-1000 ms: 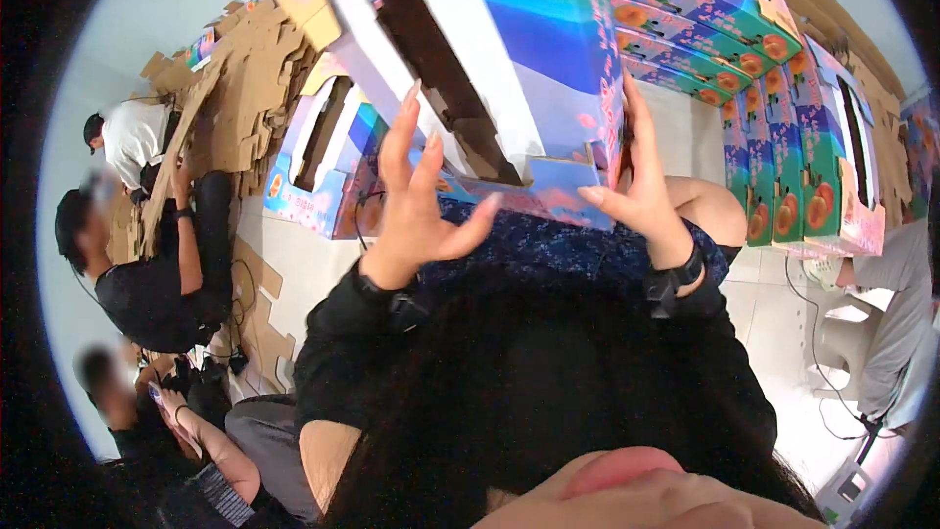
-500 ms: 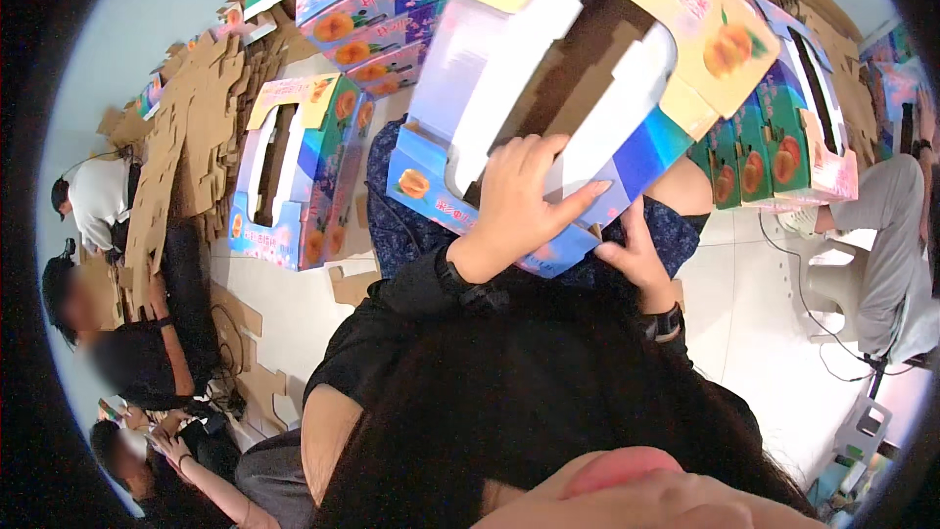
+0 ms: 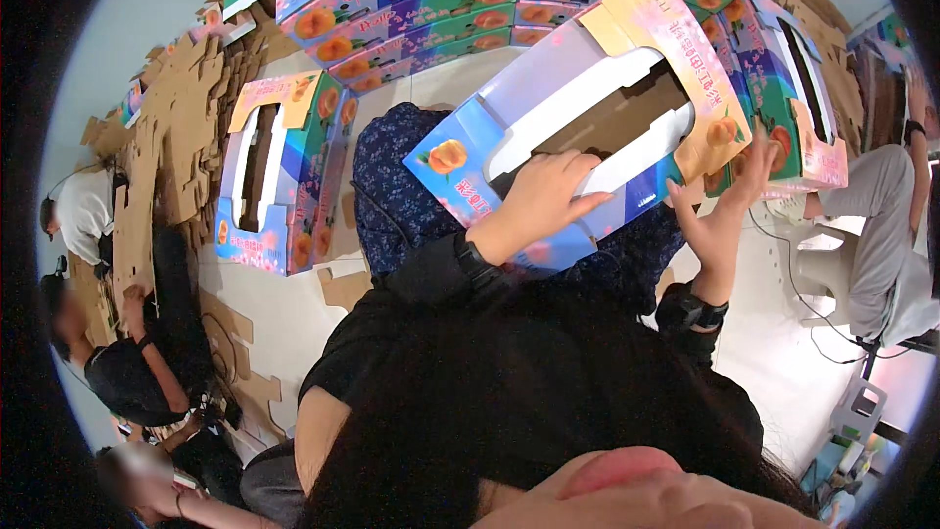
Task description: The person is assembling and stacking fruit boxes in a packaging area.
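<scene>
A colourful cardboard fruit box (image 3: 548, 98) with a wide cut-out in its top rests tilted over my lap. White flaps border the opening, and brown board shows inside. My left hand (image 3: 543, 201) grips the box's near edge, its fingers reaching over the white strip into the opening. At the box's right corner, by the yellow end panel, my right hand (image 3: 725, 211) is open with the fingers spread. Its thumb lies close to the box edge; whether it touches cannot be told.
Similar boxes are stacked in a row (image 3: 421, 15) ahead, with one box (image 3: 264, 176) on the floor at left and others (image 3: 798, 108) at right. Flattened brown cardboard (image 3: 176, 127) is piled at far left. Several people sit at both sides. A cable (image 3: 788, 274) crosses the floor at right.
The box has come down and turned, uncovering the stacked boxes behind it. My right hand has moved right and up from the near edge to the right corner, its fingers spreading.
</scene>
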`<move>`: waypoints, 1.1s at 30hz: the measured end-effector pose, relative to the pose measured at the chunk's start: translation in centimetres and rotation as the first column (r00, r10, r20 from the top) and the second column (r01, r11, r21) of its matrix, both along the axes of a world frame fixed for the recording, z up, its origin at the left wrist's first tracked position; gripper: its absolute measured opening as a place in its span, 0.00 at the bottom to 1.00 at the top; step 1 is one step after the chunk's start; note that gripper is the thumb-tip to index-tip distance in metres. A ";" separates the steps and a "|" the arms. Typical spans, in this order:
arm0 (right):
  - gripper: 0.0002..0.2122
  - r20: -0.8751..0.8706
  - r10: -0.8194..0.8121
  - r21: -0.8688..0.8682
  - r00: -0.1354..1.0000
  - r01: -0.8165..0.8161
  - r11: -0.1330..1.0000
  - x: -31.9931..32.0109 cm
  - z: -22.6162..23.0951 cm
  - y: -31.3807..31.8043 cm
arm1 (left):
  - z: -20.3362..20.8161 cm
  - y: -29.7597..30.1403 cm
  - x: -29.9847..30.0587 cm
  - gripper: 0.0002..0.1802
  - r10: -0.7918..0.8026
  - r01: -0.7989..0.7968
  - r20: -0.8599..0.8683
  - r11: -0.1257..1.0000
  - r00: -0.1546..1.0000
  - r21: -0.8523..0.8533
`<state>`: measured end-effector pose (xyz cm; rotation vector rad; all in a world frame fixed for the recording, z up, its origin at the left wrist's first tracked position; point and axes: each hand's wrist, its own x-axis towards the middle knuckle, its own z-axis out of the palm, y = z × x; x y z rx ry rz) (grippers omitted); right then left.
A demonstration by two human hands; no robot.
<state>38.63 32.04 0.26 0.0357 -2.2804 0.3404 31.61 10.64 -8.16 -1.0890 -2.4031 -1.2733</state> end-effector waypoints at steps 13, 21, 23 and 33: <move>0.11 0.446 0.439 0.257 0.780 -0.581 0.772 -8.6 -1.1 -0.6 | 1.3 -0.5 0.1 0.20 -0.063 0.067 0.093 0.997 0.994 -0.042; 0.18 0.143 0.143 0.427 0.979 -0.191 0.884 -4.4 3.0 1.2 | 4.6 -1.4 1.3 0.33 -0.354 0.407 -0.267 0.896 0.896 0.177; 0.18 0.079 0.016 0.460 0.997 -0.051 0.886 -3.6 4.9 2.3 | 4.1 -2.0 1.6 0.30 -0.298 0.411 -0.366 0.865 0.882 0.287; 0.38 0.065 -0.799 0.165 0.598 0.783 0.600 -5.6 16.4 21.9 | 2.2 -3.4 0.9 0.12 -0.202 0.268 -0.226 0.910 0.953 0.318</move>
